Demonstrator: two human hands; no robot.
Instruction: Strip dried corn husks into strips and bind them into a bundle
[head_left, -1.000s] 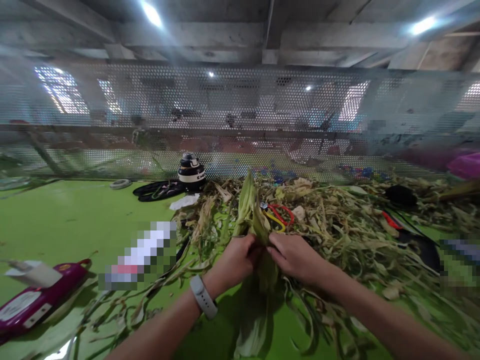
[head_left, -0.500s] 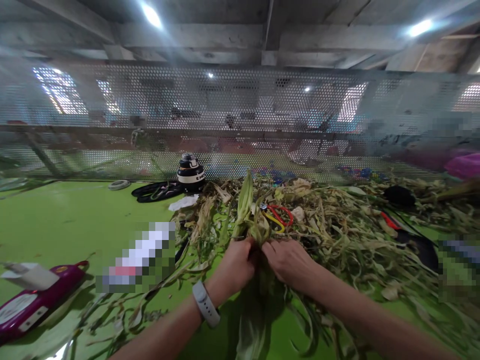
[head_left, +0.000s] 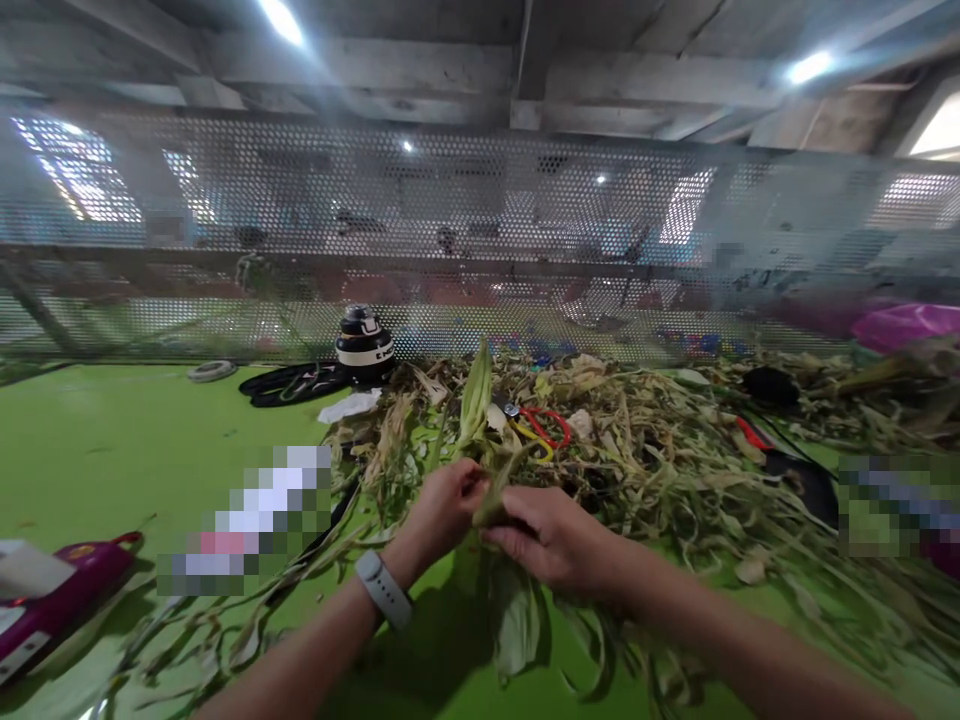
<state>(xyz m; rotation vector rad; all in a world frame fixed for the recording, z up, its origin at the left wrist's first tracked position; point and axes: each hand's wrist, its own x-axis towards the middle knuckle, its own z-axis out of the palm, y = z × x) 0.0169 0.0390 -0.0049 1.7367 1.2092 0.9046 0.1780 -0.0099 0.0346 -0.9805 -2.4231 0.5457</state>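
Observation:
Close together above the green table, my hands work on a bundle of dry corn husk (head_left: 496,490). My left hand (head_left: 442,510) is closed, fingers curled against the left side of the bundle. My right hand (head_left: 555,535) pinches the husk between thumb and fingers; its fingertips are partly hidden. A pale wide husk leaf (head_left: 517,620) hangs below the right hand. Just beyond the hands stands a pointed green husk (head_left: 475,400). Scissors (head_left: 555,428) with one red and one yellow handle lie behind the right hand. A light grey watch (head_left: 384,590) is on my left wrist.
A heap of dry husks (head_left: 675,450) covers the right and back. A black bottle with a white band (head_left: 365,350) stands at the back, beside a black pouch-like item (head_left: 292,384). A purple device (head_left: 71,600) lies at left. A perforated metal screen (head_left: 450,220) rises behind.
My right hand has turned and now pinches a folded husk end. The long leaf below has shifted and looks shorter. The whole view has swung slightly right.

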